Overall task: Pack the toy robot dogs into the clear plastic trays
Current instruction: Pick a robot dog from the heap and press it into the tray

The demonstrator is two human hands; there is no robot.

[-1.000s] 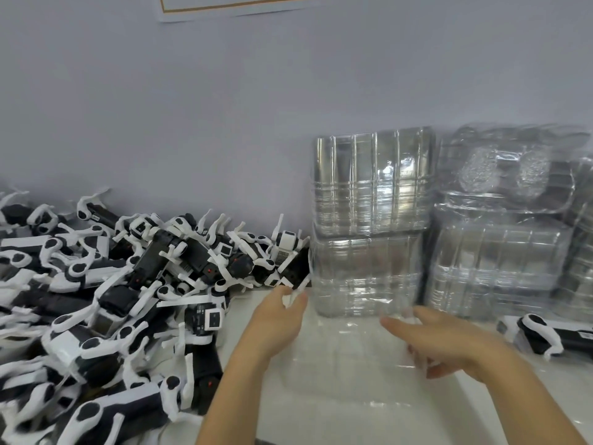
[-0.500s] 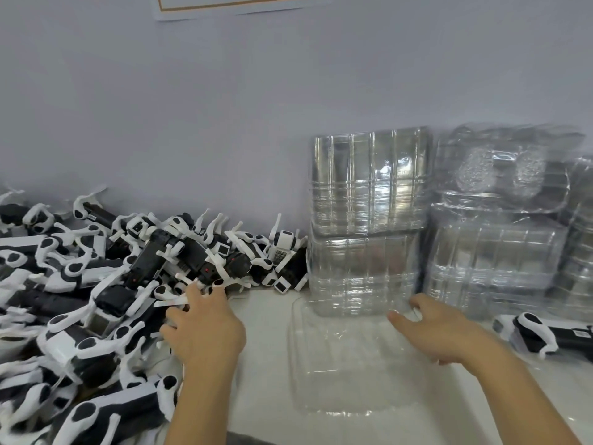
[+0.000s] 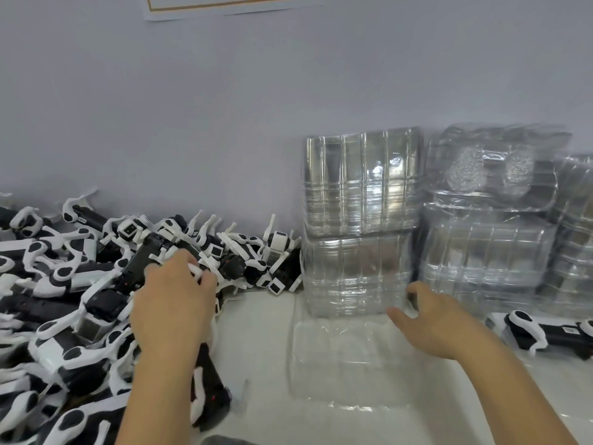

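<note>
In the head view, the left hand [image 3: 175, 303] lies on the near right edge of the heap of toy robot dogs [image 3: 80, 284], palm down, its fingers [image 3: 200, 277] curled over a white leg or limb of one dog at the top of the heap; they seem to close on that piece, though the back of the hand hides how firm the hold is. The dog under the fingers is black-bodied and appears to lie with its long axis running from near left to far right, so it points roughly toward the trays. An empty clear plastic tray [image 3: 346, 358] lies flat on the white table [image 3: 256, 348], to the right of the left hand and just in front of the stacks, its long side running near to far. The right hand [image 3: 430, 319] sits at the tray's far right corner, fingers loosely spread and slightly bent, touching or nearly touching the rim and the foot of the stacked trays [image 3: 359, 220]; whether it pinches the rim cannot be told. The left hand is plainly the nearer one to the dogs, and the tray lies to its right across a short strip of bare table. A second stack of trays [image 3: 487, 245] stands further right against the pale wall [image 3: 224, 107], and one loose dog [image 3: 545, 335] lies at the right edge. A paper sheet [image 3: 224, 4] hangs on the wall above.
</note>
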